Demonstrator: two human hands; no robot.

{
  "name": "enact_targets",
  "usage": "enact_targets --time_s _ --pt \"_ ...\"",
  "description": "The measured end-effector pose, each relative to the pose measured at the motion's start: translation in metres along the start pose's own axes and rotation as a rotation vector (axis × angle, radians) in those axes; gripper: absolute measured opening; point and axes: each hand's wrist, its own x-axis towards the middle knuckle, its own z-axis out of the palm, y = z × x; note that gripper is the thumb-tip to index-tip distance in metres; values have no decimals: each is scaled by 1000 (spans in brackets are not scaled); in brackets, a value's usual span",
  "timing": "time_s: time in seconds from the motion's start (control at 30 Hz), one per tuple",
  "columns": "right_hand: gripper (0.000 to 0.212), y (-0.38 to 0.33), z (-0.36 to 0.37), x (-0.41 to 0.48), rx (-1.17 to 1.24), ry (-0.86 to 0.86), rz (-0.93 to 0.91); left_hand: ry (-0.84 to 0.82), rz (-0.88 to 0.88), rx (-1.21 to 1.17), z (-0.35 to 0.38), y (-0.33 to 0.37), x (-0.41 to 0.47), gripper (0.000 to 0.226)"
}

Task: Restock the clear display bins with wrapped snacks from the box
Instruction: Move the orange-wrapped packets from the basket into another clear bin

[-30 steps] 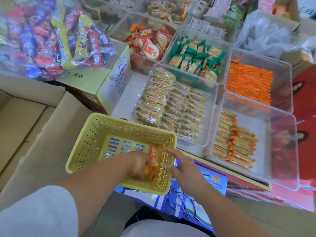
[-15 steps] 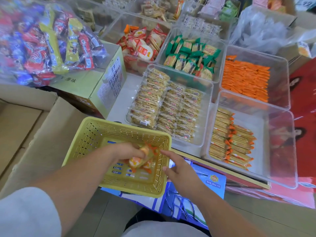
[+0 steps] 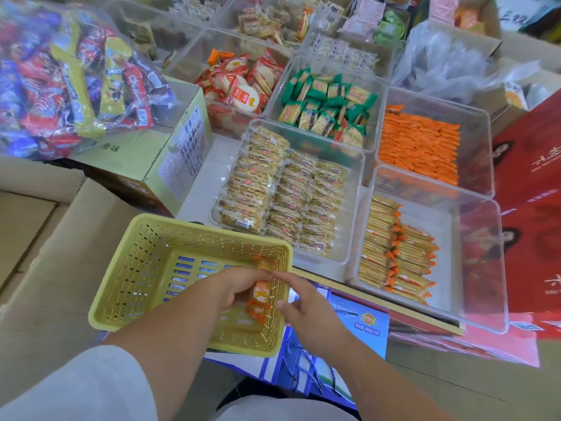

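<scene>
Counter stock: clear display bins point(image 3: 481, 214) fill the upper and right frame. Item: yellow basket point(image 3: 194, 226), lower centre, perched on a blue carton point(image 3: 364, 325). Your left hand point(image 3: 239, 288) clutches the orange-wrapped snacks point(image 3: 262, 294) inside its right end. Your right hand point(image 3: 308, 306) lies at that wall, grasp unclear. Hazards: slick packets may slip from the bunch, and the basket may tip.

We hold a few small orange-wrapped snacks point(image 3: 260, 296) bunched in our left hand point(image 3: 239, 287), its grip closed round them, low inside the yellow basket point(image 3: 136, 268) against its right wall, which our right hand point(image 3: 306, 308) pinches. Right of the basket stands a clear bin point(image 3: 473, 268), part filled with rows of orange-ended cracker packs point(image 3: 394, 253). Beyond the basket, another bin point(image 3: 353, 208) holds stacked clear-wrapped biscuits point(image 3: 282, 196).
</scene>
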Motion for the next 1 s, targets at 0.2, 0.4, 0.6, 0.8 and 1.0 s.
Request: enact_targets --time_s 0.2,0.4,0.6,0.8,1.0 --pt "56 -3 -3 -2 -16 3 -27 39 142 61 -9 -1 -29 34" --pt "63 -19 -13 -12 26 173 -117 30 422 -172 -20 -13 -100 37" --pt "67 -51 -31 -35 499 -28 -92 -87 560 -495 30 -3 -135 47" --pt "72 -34 -82 -41 534 -197 -221 34 645 -560 117 13 -120 74" --pt "37 11 -133 -43 537 -262 -212 112 750 -637 189 32 -102 65"
